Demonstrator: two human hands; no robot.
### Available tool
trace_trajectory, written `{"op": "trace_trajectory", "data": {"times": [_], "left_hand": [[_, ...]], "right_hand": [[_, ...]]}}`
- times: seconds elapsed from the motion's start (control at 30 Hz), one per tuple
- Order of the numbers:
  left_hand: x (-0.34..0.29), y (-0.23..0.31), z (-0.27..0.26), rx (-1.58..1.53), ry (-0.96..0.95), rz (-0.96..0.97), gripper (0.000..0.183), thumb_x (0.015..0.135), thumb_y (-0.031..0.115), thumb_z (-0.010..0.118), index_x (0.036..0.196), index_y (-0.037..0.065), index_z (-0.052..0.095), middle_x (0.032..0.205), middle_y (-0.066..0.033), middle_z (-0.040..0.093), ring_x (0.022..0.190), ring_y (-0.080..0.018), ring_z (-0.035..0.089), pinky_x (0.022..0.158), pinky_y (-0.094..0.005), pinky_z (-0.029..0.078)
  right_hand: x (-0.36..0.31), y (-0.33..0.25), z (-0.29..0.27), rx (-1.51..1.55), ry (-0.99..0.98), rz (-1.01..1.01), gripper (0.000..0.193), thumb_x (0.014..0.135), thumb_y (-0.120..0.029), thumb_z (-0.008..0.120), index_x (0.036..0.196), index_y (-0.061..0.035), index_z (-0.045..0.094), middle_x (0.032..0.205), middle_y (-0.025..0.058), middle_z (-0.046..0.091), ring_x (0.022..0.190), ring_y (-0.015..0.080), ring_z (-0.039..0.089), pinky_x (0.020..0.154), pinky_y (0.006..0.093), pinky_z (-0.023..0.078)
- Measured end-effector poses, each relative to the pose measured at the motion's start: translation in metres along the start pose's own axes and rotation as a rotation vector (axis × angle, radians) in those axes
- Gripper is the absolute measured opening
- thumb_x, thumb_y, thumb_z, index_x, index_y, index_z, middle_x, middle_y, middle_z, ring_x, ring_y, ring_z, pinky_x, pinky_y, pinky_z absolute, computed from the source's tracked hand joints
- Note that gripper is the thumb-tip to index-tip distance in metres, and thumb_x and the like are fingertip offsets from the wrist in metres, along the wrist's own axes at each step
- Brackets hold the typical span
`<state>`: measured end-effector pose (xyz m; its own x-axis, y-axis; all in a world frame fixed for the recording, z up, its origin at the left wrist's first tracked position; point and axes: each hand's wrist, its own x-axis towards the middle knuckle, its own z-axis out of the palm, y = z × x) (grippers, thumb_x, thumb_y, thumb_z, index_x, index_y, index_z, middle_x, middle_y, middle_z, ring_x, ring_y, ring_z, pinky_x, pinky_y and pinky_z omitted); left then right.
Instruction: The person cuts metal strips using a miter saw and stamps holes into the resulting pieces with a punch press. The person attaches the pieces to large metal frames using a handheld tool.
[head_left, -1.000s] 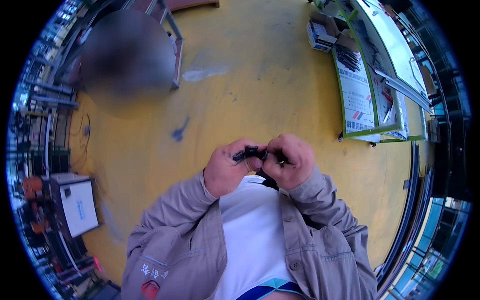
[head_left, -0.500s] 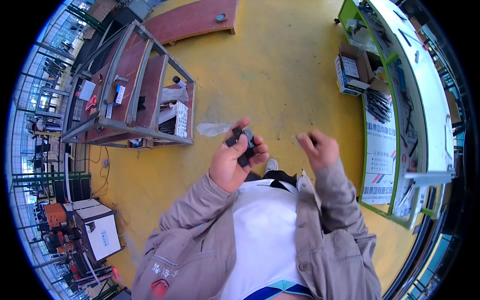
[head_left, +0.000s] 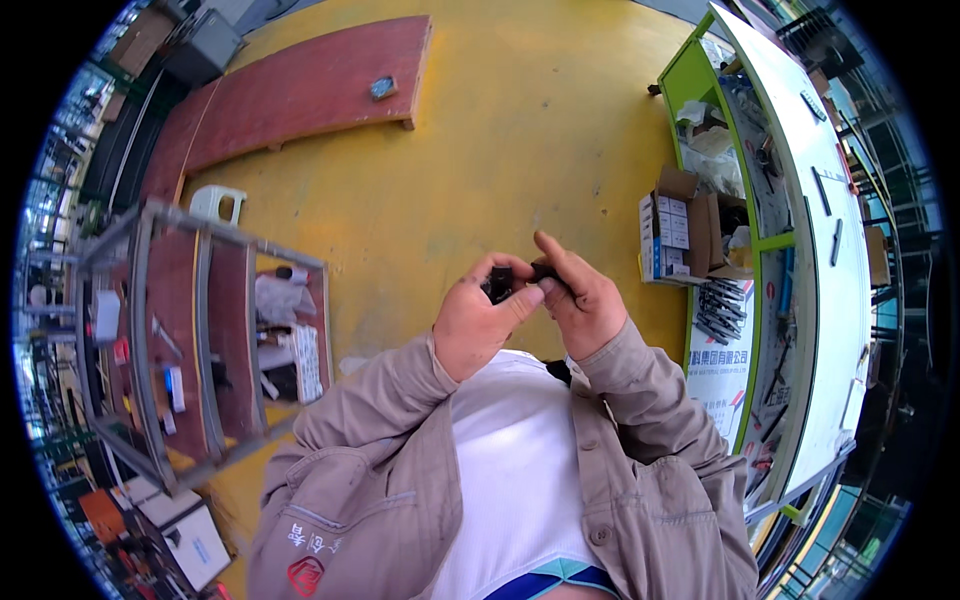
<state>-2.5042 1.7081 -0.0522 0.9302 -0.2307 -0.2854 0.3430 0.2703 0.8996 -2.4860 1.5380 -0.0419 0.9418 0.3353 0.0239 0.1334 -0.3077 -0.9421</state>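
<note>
Several small black block-like parts [head_left: 497, 284] are gathered in my left hand [head_left: 475, 318], whose fingers curl round them in front of my chest. Their exact kind cannot be made out. Close beside it, my right hand [head_left: 588, 305] pinches a small black piece [head_left: 545, 273] between thumb and fingers. The fingertips of both hands nearly meet, and they partly hide the parts. I cannot tell whether the right hand's piece touches those in the left.
A metal-framed rack [head_left: 205, 345] with reddish shelves stands on the left. Beyond it are a white stool [head_left: 218, 203] and a low red platform [head_left: 310, 100]. On the right, a green-framed workbench [head_left: 800, 220] has an opened carton [head_left: 690, 230] beside it.
My right hand has come in from the right to meet my left and now pinches a black piece. The surroundings have shifted in view, with the red platform now lower and showing more fully.
</note>
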Motion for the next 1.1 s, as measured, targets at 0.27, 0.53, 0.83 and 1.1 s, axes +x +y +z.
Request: {"op": "trace_trajectory", "data": {"times": [0.27, 0.53, 0.83, 1.1], "left_hand": [[0.254, 0.103, 0.009, 0.283, -0.057, 0.078, 0.028, 0.091, 0.009, 0.062, 0.117, 0.0, 0.056, 0.091, -0.0051, 0.065, 0.079, -0.0111, 0.06, 0.074, -0.0248, 0.05], [0.518, 0.186, 0.045, 0.124, 0.02, 0.079, 0.022, 0.091, 0.007, 0.061, 0.108, -0.006, 0.054, 0.081, -0.0076, 0.064, 0.068, -0.0129, 0.061, 0.065, -0.0269, 0.051], [0.802, 0.24, 0.055, -0.048, 0.307, 0.023, 0.018, 0.091, 0.016, 0.064, 0.105, 0.006, 0.055, 0.073, 0.0031, 0.053, 0.054, -0.003, 0.044, 0.045, -0.0187, 0.034], [1.113, 0.311, 0.074, -0.181, 0.138, 0.012, 0.02, 0.095, 0.02, 0.059, 0.108, 0.009, 0.049, 0.072, 0.0003, 0.046, 0.059, -0.0058, 0.042, 0.046, -0.0196, 0.033]], "right_hand": [[0.215, 0.029, -0.115, 0.741, 0.06, 0.212, 0.059, 0.092, 0.006, 0.042, 0.148, 0.0006, 0.024, 0.109, 0.0114, 0.06, 0.073, 0.0132, 0.05, 0.066, 0.026, 0.046], [0.454, 0.122, -0.259, 1.27, -0.184, 0.19, 0.076, 0.078, 0.012, 0.043, 0.149, 0.0006, 0.019, 0.117, 0.0197, 0.057, 0.083, 0.0215, 0.061, 0.069, 0.0314, 0.051], [0.72, 0.172, -0.39, 0.81, -0.058, 0.291, 0.056, 0.085, -0.006, 0.07, 0.133, 0.001, 0.043, 0.108, 0.011, 0.06, 0.085, 0.0154, 0.059, 0.066, 0.027, 0.051], [0.931, 0.334, -0.588, 0.23, 0.553, 0.263, 0.026, 0.085, -0.003, 0.065, 0.111, -0.0011, 0.063, 0.08, 0.0009, 0.061, 0.072, 0.0093, 0.056, 0.064, 0.0235, 0.046]]}}
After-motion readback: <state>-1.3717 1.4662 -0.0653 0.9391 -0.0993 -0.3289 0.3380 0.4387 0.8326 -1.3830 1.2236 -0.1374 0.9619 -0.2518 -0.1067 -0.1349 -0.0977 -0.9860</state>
